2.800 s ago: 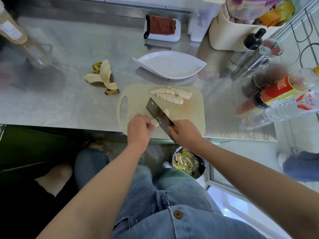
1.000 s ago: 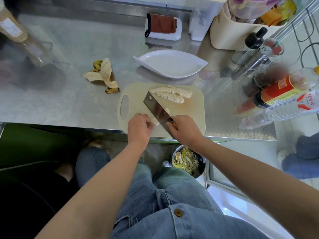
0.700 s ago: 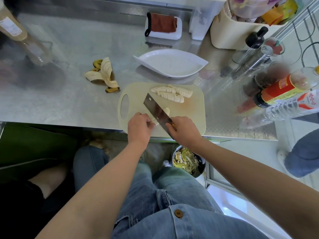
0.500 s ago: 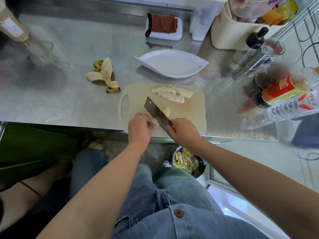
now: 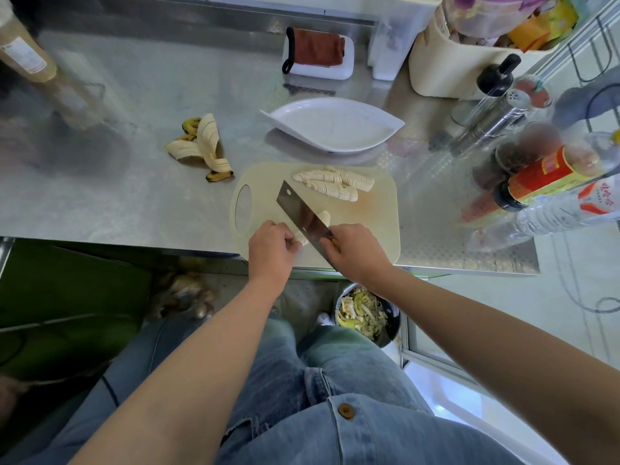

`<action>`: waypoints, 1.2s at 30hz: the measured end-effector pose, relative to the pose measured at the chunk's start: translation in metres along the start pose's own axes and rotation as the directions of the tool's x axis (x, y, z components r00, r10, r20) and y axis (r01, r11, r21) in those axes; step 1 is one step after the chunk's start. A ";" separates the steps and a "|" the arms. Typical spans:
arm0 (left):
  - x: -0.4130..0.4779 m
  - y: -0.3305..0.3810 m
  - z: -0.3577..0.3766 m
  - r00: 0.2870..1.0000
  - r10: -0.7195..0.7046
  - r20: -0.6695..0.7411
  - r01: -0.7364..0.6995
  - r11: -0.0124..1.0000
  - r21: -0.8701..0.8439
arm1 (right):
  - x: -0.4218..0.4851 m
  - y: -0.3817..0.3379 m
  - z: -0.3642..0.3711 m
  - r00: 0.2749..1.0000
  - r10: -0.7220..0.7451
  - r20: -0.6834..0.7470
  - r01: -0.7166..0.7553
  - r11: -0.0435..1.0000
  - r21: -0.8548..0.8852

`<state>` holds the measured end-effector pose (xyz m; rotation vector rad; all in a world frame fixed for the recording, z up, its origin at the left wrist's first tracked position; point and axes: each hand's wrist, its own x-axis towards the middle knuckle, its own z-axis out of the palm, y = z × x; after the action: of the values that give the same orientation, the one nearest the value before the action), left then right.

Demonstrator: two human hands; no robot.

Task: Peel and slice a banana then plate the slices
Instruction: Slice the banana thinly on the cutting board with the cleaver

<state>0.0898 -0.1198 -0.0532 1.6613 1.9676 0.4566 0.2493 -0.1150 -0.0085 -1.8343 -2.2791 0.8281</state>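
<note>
Peel: it lies spread open on the tabletop, well left of the board, so it stays out of your cutting.

Board: it sits at the near edge of the tabletop, handle hole to the left, close enough for you to work over it with both arms.

Left grip: your fingers are curled in and pinch the near end of the uncut banana piece, steadying it. The knuckles stand just beside the flat of the blade, probably as a guide.

Knife: the broad blade runs diagonally across the piece, tip pointing away to the left. You cannot tell from here whether the edge has reached the board.

Banana piece: a short stub shows on both sides of the blade, so little is left to cut.

Slices: two fanned rows lie at the far side of the board, pushed clear of the blade and near the plate.

Plate: white, leaf-shaped and bare, it waits just behind the board for a short transfer.

Right grip: it is closed tight round the knife handle, choked up near the blade for control.

Bottles: they are crowded at the far right, apart from the board.
</note>
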 end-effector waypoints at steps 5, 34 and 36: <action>0.001 0.001 0.000 1.000 -0.013 0.006 0.013 1.000 0.005 | -0.002 0.000 0.001 0.999 0.009 0.049 -0.007 1.000 -0.027; 0.002 0.000 -0.003 0.999 -0.032 0.020 0.032 1.000 -0.001 | 0.001 0.002 0.004 0.998 -0.037 0.041 0.039 0.998 -0.042; 0.001 0.000 -0.003 0.999 -0.025 0.022 0.025 1.000 -0.002 | 0.001 0.002 0.002 0.999 -0.053 0.005 0.053 0.998 -0.032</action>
<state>0.0876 -0.1185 -0.0511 1.6313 1.9694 0.4294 0.2499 -0.1145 -0.0119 -1.7778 -2.3457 0.7927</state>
